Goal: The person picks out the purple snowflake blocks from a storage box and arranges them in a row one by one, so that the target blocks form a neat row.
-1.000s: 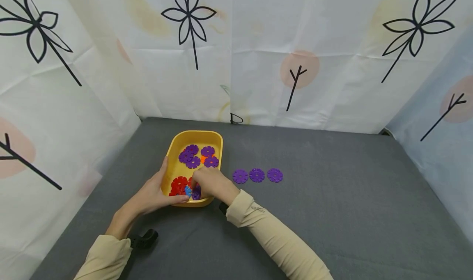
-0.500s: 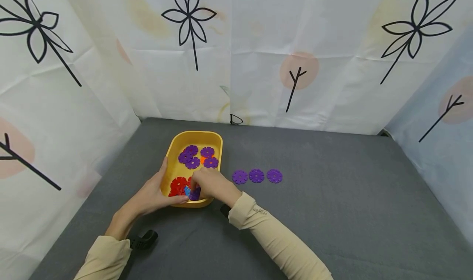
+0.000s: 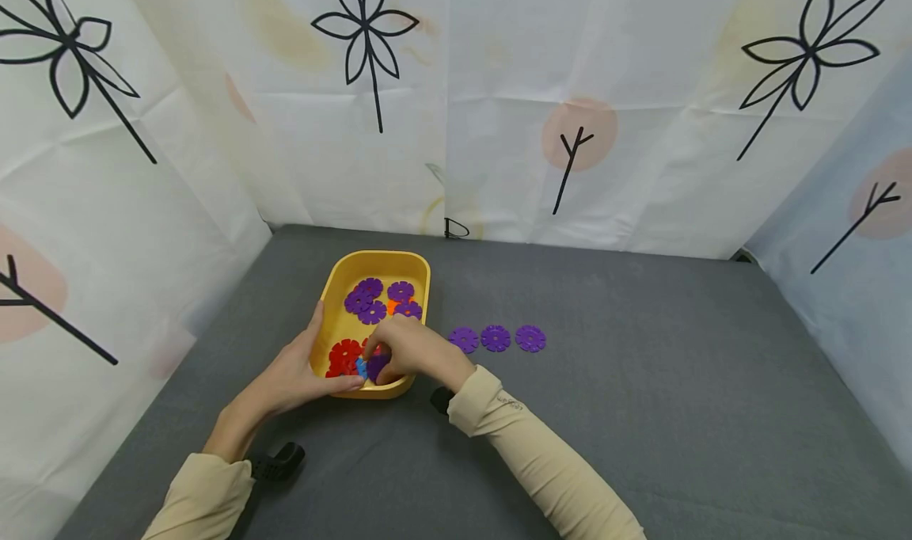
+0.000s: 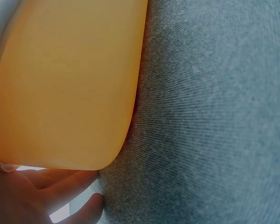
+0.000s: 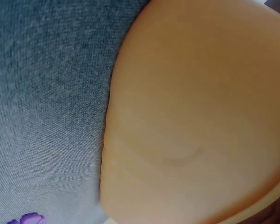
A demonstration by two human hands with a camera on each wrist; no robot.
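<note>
A yellow plastic tray (image 3: pixel 329 302) holds small toothed plastic discs: purple ones (image 3: pixel 359 301), red ones (image 3: pixel 345 354), a blue piece (image 3: pixel 362 368) and a bit of orange. My left hand (image 3: pixel 288 372) grips the tray's near left corner, thumb at the near rim and fingers along the left side. In the left wrist view some fingers (image 4: pixel 70 191) show beside the tray wall (image 4: pixel 70 88). My right hand (image 3: pixel 416 351) reaches inside the near right part, pinching a purple disc (image 3: pixel 377 366) between thumb and fingers. In the right wrist view, the tray wall (image 5: pixel 196 102) hides most of this hand.
Right of the tray, three purple discs (image 3: pixel 495 338) lie in a row on the grey cloth-covered table (image 3: pixel 641 382). Printed white curtains (image 3: pixel 499 65) rise along the back and sides.
My right hand has shifted slightly right and turned, and the purple disc under its fingers shows more plainly between thumb and fingers. My left hand and the tray stay in place.
</note>
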